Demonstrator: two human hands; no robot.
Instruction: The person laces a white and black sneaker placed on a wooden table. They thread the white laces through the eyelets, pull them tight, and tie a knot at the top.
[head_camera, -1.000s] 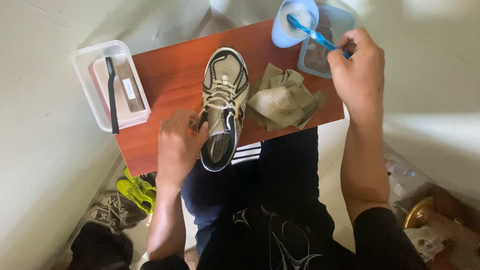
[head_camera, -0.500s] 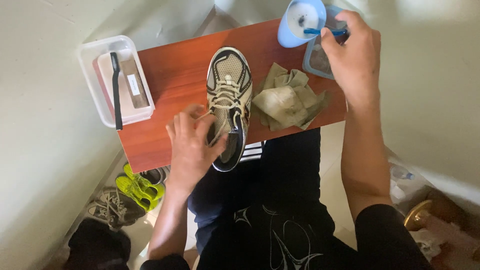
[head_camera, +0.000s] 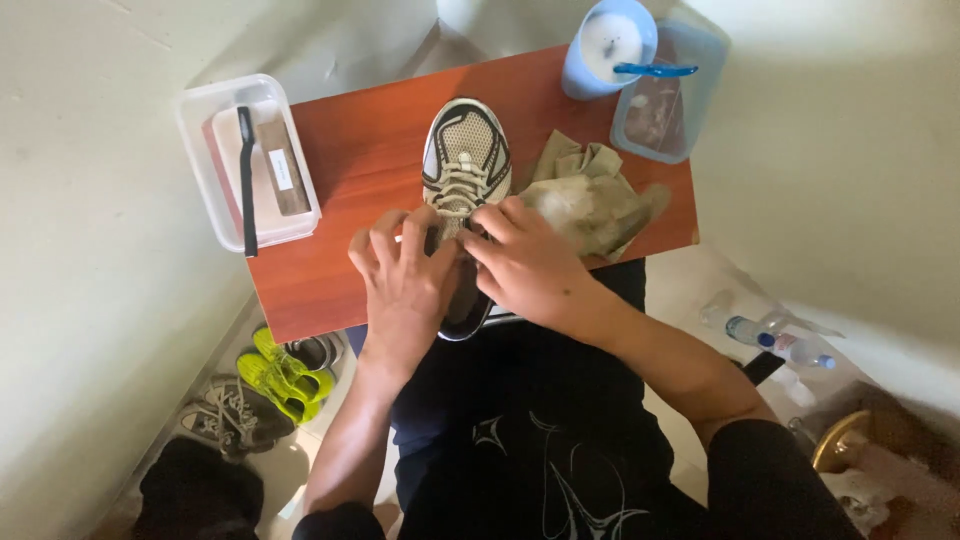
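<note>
- On a small reddish-brown wooden table (head_camera: 340, 180), seen from above by the seated person, a beige and black mesh sneaker (head_camera: 466, 165) lies with its toe pointing away from the person and its heel end hanging over the near edge.
- Both hands rest on the sneaker's middle and rear, covering the lower laces.
- Left hand (head_camera: 405, 285): fingers spread and curved over the left side of the shoe, fingertips touching the lace area. Whether they pinch a lace cannot be told.
- Right hand (head_camera: 525, 265): fingers bent, tips meeting the laces at the shoe's centre, just beside the left hand's fingers. A firm grasp on a lace cannot be confirmed.
- Just right of the sneaker, touching the right hand, lies a crumpled beige cloth (head_camera: 590, 195).
- At the far right corner stands a pale blue cup (head_camera: 605, 50) with white foam inside; a blue-handled brush (head_camera: 655, 70) lies across its rim and over a clear plastic container (head_camera: 665, 95) beside it.
- At the table's left edge sits a clear plastic tray (head_camera: 205, 165) holding a black-handled brush (head_camera: 246, 170) and a brown wooden block (head_camera: 282, 165).
- Below the table on the left floor lie neon yellow-green sneakers (head_camera: 275, 370) and a grey laced shoe (head_camera: 225, 420).
- On the floor at right lies a clear plastic bottle (head_camera: 770, 335).
- The person wears dark clothing.
</note>
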